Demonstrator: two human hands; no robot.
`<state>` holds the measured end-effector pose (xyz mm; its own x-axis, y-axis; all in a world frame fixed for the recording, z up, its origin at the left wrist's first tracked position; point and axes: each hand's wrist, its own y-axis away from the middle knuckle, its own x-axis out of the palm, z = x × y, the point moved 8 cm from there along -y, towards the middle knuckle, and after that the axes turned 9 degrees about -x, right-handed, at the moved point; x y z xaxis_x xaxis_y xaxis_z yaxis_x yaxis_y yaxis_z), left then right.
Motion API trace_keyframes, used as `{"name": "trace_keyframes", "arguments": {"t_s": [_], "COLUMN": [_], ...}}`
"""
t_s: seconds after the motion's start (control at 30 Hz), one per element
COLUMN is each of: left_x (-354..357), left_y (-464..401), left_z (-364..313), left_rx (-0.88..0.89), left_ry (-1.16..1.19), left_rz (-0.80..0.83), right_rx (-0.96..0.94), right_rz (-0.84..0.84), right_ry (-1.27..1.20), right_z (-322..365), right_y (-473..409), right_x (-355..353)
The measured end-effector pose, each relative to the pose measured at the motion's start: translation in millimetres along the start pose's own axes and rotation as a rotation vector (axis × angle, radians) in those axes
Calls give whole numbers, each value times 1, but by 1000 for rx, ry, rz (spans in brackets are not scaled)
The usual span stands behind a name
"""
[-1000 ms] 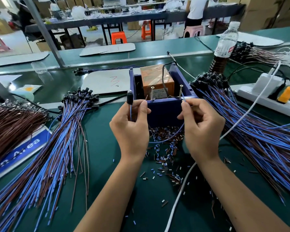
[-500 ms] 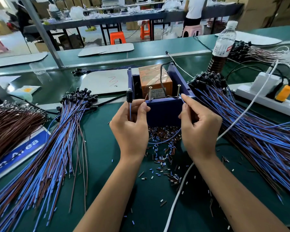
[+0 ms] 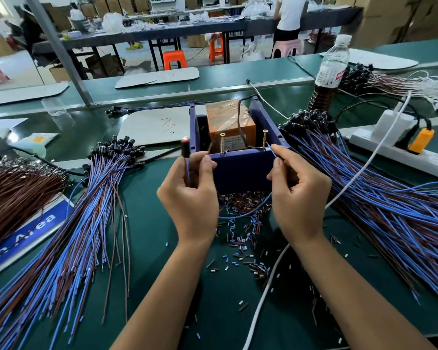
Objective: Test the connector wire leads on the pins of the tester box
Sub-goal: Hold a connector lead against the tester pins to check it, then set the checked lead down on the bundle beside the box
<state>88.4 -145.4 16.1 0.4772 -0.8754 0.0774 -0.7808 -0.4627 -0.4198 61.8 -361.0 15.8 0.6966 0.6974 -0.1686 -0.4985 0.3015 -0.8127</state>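
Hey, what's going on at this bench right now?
A person is testing a connector on the blue tester box. The left hand holds the connector upright and a brown lead by the left pin; the right hand pinches the blue lead near the right pin. The connector's tip glows red.

Green tabletop point(image 3: 149, 248), littered with short cut bits of wire insulation point(image 3: 243, 238) near centre. Plastic bottle point(image 3: 330, 72) of dark liquid standing upright at back right. White power strip point(image 3: 400, 157) at right edge, orange plug point(image 3: 421, 141) and white adapter point(image 3: 392, 123) seated in it. White cable point(image 3: 271, 281) trailing across foreground. Blue-and-white sign point(image 3: 23, 238) at left, partly under wires. Orange stools point(image 3: 174, 59) beyond, by far workbench point(image 3: 187, 31).
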Motion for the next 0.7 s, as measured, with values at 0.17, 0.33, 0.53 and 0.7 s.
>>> {"name": "trace_keyframes", "arguments": {"t_s": [0.17,0.33,0.53,0.7], "left_x": [-2,86,257,319], "left_y": [3,33,124,199], "left_z": [-14,-63,-48,-22], "left_rx": [13,-72,-494,-1078], "left_ry": [32,45,-166,-53], "left_rz": [-66,235,935,1147], "right_rx": [65,60,201,427], "right_rz": [-36,-194,-451,-347], "right_ry": [-68,-119,138,448], "right_z": [-6,-8,-53,-84], "right_y": [1,-12,-24,-29], "right_x": [-7,-52,-181,-251]}}
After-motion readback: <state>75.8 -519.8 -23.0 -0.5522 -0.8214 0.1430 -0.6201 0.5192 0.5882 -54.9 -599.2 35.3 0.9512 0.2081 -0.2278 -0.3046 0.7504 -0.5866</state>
